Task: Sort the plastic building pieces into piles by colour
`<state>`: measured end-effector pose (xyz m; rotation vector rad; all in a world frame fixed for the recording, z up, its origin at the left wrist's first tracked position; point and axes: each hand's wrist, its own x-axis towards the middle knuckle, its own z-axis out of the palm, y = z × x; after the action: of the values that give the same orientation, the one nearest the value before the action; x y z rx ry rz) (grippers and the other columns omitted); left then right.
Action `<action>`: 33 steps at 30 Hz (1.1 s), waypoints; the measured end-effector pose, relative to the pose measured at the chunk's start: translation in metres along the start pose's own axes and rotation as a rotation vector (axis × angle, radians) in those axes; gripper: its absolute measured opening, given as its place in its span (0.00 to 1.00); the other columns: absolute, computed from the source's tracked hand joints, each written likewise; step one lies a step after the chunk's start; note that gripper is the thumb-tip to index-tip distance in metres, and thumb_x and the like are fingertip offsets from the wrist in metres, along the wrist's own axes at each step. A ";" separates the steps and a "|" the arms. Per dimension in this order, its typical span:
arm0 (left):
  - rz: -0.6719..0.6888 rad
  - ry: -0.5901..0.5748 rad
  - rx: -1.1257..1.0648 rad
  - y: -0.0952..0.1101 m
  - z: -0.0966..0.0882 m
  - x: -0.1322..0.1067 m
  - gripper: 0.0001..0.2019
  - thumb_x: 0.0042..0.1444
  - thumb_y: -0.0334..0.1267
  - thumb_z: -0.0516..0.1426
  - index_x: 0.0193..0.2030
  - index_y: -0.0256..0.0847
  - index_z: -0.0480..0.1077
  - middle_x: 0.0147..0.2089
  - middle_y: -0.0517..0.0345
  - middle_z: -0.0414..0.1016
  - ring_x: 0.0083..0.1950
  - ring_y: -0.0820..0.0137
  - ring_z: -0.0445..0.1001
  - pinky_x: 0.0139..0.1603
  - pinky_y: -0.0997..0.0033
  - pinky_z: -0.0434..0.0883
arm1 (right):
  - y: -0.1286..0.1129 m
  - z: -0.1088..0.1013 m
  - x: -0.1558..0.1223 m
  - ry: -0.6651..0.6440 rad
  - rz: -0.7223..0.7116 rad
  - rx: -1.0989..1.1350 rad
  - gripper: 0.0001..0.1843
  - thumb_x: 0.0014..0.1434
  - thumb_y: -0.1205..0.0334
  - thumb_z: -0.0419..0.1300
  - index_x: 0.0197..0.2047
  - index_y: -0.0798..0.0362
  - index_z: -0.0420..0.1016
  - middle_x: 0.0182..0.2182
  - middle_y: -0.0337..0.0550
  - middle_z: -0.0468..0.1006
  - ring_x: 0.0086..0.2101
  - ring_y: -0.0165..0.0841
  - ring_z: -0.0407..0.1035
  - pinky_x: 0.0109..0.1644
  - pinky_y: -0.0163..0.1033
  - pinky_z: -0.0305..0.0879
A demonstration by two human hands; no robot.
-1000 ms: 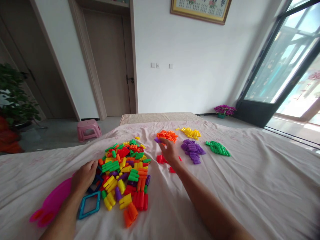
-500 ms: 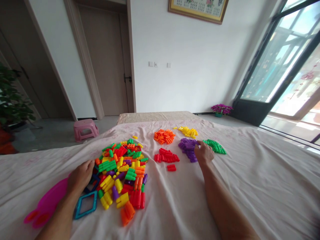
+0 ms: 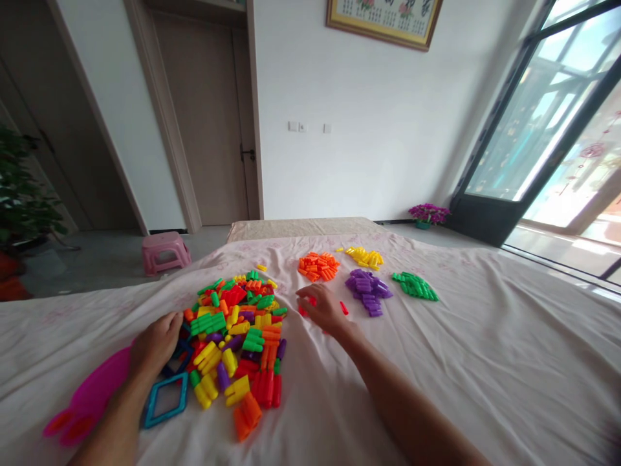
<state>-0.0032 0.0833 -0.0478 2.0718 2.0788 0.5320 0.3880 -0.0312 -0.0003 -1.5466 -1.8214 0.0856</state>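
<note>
Head view, blocks (image 3: 237, 343) on bedsheet (image 3: 485, 362) (pink), white wall (image 3: 378, 129)

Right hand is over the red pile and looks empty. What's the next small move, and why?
Probably swing the right hand left to the mixed heap and pick one block from its right edge. The hand hovers, fingers spread and apparently empty, over the red pile; the orange pile, yellow pile, purple pile and green pile lie sorted beyond, while the heap holds every colour.

I count one mixed heap of blocks (image 3: 237, 343), five single-colour piles (image 3: 367, 288), two blue diamond frames (image 3: 171, 380) and one pink stool (image 3: 165, 251).
</note>
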 end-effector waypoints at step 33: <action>-0.019 -0.010 0.040 -0.002 0.003 0.002 0.30 0.63 0.55 0.36 0.52 0.46 0.74 0.52 0.49 0.79 0.47 0.58 0.76 0.39 0.68 0.65 | 0.060 0.008 0.050 0.116 0.268 -0.045 0.18 0.57 0.71 0.57 0.49 0.54 0.79 0.44 0.47 0.80 0.43 0.36 0.74 0.49 0.37 0.67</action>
<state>-0.0038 0.0859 -0.0510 2.0692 2.1186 0.4795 0.4331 0.0320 -0.0113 -1.7829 -1.5291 0.0797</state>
